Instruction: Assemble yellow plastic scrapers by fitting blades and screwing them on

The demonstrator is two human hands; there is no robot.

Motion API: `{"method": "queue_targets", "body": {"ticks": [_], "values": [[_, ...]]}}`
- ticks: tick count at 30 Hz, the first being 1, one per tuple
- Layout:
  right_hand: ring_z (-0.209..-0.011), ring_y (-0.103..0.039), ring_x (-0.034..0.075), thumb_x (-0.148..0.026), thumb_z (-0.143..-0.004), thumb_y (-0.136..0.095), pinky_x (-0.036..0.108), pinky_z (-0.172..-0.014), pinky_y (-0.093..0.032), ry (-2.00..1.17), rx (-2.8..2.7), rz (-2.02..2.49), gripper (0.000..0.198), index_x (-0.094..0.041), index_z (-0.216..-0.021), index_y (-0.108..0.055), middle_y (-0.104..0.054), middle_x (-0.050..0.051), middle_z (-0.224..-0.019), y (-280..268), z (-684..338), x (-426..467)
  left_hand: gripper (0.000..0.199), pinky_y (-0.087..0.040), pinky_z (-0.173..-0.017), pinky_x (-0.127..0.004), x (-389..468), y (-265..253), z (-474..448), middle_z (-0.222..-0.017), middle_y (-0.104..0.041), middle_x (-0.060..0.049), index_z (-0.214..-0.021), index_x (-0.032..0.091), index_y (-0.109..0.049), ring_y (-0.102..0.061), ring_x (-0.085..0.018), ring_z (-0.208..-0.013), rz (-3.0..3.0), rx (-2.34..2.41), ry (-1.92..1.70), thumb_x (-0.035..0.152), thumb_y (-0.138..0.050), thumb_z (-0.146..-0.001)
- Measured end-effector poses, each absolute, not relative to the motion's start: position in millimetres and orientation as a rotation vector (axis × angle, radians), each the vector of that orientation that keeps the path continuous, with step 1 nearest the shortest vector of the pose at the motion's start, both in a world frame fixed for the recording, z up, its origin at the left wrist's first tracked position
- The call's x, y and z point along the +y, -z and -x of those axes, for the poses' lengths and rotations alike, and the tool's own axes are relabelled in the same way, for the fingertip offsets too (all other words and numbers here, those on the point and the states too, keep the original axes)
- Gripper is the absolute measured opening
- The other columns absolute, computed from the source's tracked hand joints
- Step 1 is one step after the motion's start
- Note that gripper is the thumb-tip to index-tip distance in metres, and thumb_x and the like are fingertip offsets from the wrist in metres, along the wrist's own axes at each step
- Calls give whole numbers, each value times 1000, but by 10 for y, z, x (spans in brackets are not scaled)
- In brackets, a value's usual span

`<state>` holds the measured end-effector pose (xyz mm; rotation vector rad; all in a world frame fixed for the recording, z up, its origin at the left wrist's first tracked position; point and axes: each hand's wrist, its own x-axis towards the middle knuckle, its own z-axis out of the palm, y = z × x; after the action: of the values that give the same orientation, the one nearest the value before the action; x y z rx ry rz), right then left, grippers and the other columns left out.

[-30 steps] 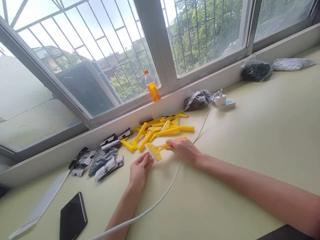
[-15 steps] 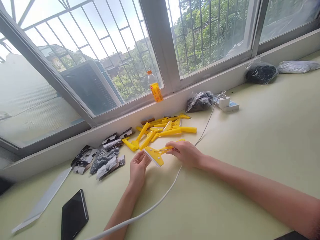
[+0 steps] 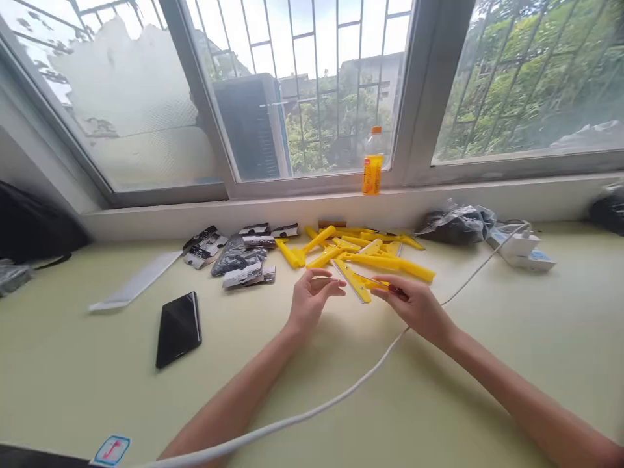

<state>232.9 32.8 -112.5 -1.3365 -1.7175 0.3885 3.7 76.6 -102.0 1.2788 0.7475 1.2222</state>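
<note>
My right hand (image 3: 422, 309) is closed around a yellow scraper (image 3: 359, 285) and a slim screwdriver (image 3: 364, 277), whose thin shaft lies along the scraper head. The scraper's handle is mostly hidden behind my fingers, and its pale blade edge faces left. Just left of that head, my left hand (image 3: 309, 300) has thumb and fingertips pinched together, apart from the scraper. Whatever small thing is between them is too tiny to name. Beyond both hands lies a pile of yellow scrapers (image 3: 375, 260).
Black-and-white packets (image 3: 238, 257) lie left of the pile. A phone (image 3: 179, 329) and a clear plastic sheet (image 3: 139, 283) are further left. A white cable (image 3: 336, 400) crosses in front to a power strip (image 3: 529, 257). An orange-capped bottle (image 3: 372, 172) stands on the sill.
The view has turned left, so everything sits further right. My left hand has come away from behind the scraper head, its fingertips pinched. The right hand keeps hold of scraper and screwdriver.
</note>
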Motion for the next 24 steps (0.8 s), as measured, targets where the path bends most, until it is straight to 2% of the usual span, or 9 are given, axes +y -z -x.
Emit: {"method": "queue_targets", "body": {"ticks": [4,11,16,24], "values": [[-56,-41,12,-57,-87,-64,26,-51,-34,-335,-1683,1385,50,-15,-113,-73,-53,0,-65,1151,-2418,328,42,-60,-82,-38,749,1068,-103,-90,-76,-13,-95,12,-54,-74,-18,-75,-1227,602,-1236,39,-80,-75],[-69,-56,14,-49,-83,-70,26,-61,-46,-325,-1661,1415,45,-18,-115,-74,-67,5,-88,1207,-2518,326,43,-59,-78,-34,757,1099,-171,-84,-74,-9,-93,12,-55,-73,-16,-74,-1201,407,-1318,41,-80,-74],[-67,-54,13,-50,-81,-73,26,-61,-47,-353,-1660,1445,49,-17,-117,-75,-68,5,-87,1178,-2475,317,38,-58,-75,-27,686,1088,-179,-87,-74,-9,-93,13,-53,-71,-12,-68,-1263,414,-1353,41,-75,-79],[-71,-58,15,-50,-78,-76,26,-64,-51,-397,-1579,1459,56,-13,-119,-75,-71,8,-91,1159,-2434,299,39,-59,-79,-29,664,1086,-177,-85,-74,-7,-94,15,-50,-72,-12,-71,-1289,474,-1409,42,-75,-80]]}}
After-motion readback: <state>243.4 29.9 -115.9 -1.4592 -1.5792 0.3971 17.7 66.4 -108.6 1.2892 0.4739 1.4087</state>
